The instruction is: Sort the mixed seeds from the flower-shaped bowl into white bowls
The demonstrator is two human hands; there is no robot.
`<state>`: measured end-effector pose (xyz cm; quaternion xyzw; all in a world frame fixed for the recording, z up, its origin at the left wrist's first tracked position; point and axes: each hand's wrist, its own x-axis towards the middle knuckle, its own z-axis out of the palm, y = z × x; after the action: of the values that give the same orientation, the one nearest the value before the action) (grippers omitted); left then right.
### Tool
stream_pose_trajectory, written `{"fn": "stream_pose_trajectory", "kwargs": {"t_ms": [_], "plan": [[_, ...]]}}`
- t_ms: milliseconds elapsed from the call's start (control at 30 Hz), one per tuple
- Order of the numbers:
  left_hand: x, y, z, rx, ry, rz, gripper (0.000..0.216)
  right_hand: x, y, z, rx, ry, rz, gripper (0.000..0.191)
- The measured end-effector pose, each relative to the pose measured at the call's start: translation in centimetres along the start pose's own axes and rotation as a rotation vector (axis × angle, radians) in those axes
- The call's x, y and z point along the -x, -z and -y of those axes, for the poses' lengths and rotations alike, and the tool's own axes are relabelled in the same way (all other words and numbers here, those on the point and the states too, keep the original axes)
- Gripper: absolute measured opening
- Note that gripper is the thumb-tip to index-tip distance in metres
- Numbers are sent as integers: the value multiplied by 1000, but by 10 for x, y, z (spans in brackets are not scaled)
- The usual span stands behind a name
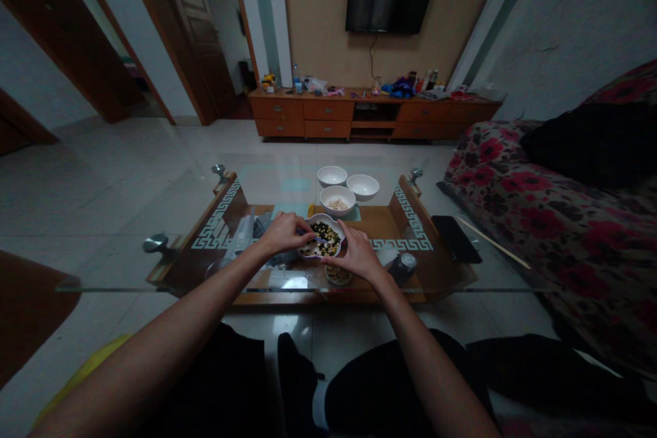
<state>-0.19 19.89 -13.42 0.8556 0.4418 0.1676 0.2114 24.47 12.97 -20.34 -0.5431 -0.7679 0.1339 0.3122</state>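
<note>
A white scalloped bowl (302, 252) with dark, yellow and green beans (328, 233) is in front of me at the glass table. My right hand (358, 252) grips its right rim, thumb at the near side and fingers along the far side. Over the left side of the bowl, my left hand (287, 231) pinches a small pale spoon (321, 239), its end among the beans. Just beyond are three white round bowls: one holding pale pieces (337, 211), a back left bowl (332, 176) and a back right bowl (363, 187).
The glass tabletop (179, 274) has a wooden shelf below. A dark can (405, 265) shows right of my right hand. Farther right lie a black tablet-like object (456, 239) and a thin stick (493, 241). A flowered sofa (538, 226) borders the right side.
</note>
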Motion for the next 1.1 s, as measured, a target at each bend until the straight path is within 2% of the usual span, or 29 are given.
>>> {"fn": "stream_pose_trajectory", "kwargs": {"t_ms": [233, 467, 600, 800, 1100], "plan": [[-2, -3, -1, -50, -61, 10, 26, 0, 0, 0, 7, -4, 2, 120], [-8, -11, 3, 98, 46, -35, 24, 0, 0, 1, -12, -2, -4, 116], [-16, -17, 7, 222, 144, -136, 27, 1, -1, 1, -4, -5, -12, 115], [-29, -25, 5, 378, 347, -373, 28, 1, -2, 1, 1, -13, -11, 116], [-28, -25, 5, 316, 360, -322, 34, 0, -2, 1, 3, -1, -20, 117]]}}
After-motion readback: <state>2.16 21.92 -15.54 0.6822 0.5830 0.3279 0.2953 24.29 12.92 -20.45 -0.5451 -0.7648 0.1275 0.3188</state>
